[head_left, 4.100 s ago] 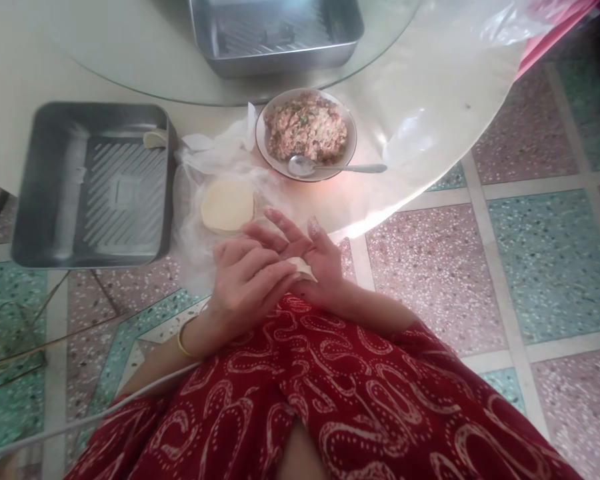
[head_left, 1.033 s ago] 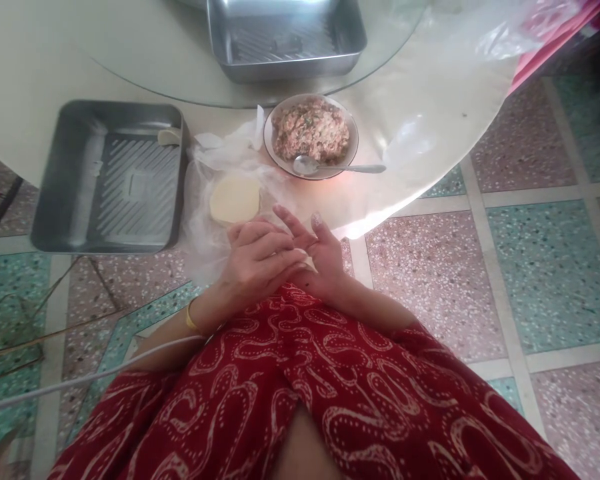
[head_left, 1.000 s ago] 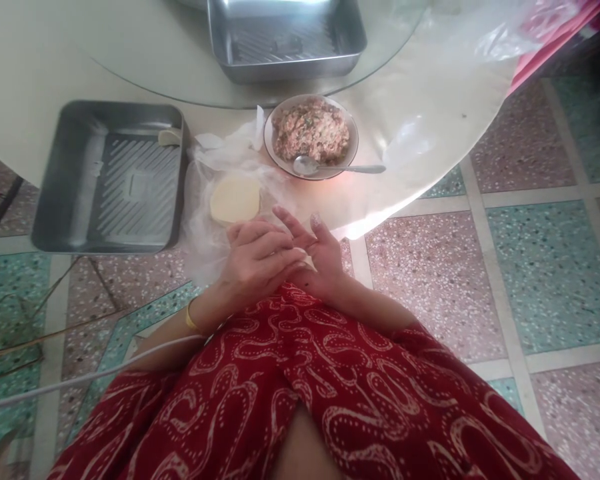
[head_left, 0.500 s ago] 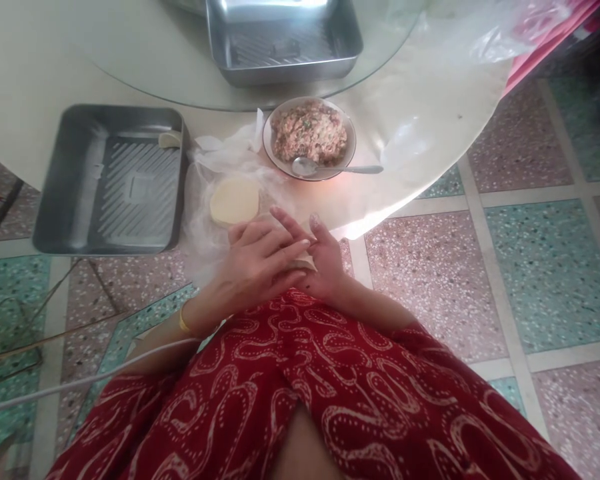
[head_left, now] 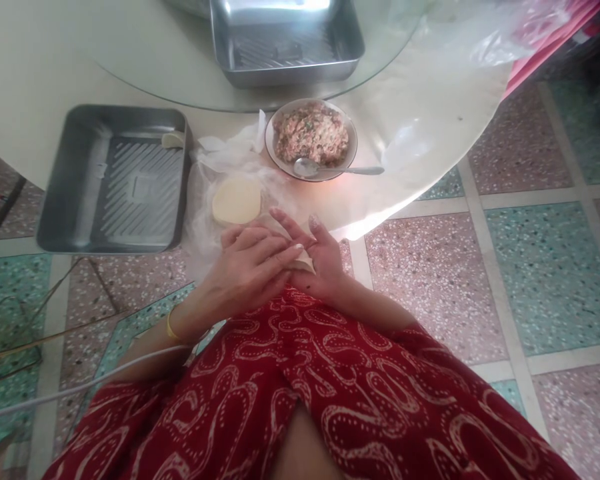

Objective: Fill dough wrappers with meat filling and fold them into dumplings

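In front of my body, my left hand (head_left: 253, 263) lies palm down across my right hand (head_left: 325, 260), which is turned palm up with its thumb and a fingertip showing. Between them is a pale, folded dumpling wrapper (head_left: 306, 262), its edges poking out past my left fingers; most of it is hidden. A stack of round wrappers (head_left: 237, 200) rests on a plastic bag (head_left: 200, 220) just beyond my left hand. Further off, a bowl (head_left: 354, 150) holds minced filling (head_left: 310, 132) with a spoon (head_left: 307, 167) laid across it.
A dark metal pan (head_left: 50, 220) stands at the left table edge with one folded dumpling (head_left: 173, 139) in its corner. Another metal pan (head_left: 295, 75) sits on the glass turntable (head_left: 190, 93). A white cable (head_left: 80, 392) crosses by my left forearm.
My left hand has shifted slightly left over my right palm, and more of the wrapper shows. My right hand stays nearly still.
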Demonstrator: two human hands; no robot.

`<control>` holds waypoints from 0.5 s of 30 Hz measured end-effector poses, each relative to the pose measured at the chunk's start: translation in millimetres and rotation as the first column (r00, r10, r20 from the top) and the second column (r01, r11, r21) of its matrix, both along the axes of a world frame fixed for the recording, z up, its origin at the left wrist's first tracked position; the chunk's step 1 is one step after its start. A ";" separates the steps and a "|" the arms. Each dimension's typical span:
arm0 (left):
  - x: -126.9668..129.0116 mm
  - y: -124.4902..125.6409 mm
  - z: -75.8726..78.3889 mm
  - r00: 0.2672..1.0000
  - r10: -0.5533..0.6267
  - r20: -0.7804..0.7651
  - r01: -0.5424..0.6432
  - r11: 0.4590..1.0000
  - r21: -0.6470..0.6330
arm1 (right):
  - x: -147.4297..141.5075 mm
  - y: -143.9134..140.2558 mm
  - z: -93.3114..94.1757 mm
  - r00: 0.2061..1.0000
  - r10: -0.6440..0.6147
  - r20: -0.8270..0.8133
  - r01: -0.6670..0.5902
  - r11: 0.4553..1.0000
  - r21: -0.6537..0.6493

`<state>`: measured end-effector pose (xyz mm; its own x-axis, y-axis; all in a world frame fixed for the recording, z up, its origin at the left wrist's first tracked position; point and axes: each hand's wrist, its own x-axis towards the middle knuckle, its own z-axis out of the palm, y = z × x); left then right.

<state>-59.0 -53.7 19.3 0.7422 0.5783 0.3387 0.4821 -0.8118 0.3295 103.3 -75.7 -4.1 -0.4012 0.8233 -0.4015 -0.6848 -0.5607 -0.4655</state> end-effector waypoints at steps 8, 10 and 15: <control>6.3 -0.3 -16.3 0.998 -0.031 0.047 0.025 0.992 0.126 | 3.8 2.7 -0.3 0.940 0.004 -0.342 -0.045 0.993 -0.113; 6.9 -0.9 -15.5 0.998 -0.029 0.053 0.022 0.993 0.120 | 3.3 3.3 -0.9 0.940 -0.013 -0.340 -0.034 0.991 -0.130; 7.2 -2.1 -11.7 0.997 -0.030 0.077 0.029 1.000 0.011 | 2.9 4.2 -3.4 0.934 -0.013 -0.357 -0.037 0.991 -0.132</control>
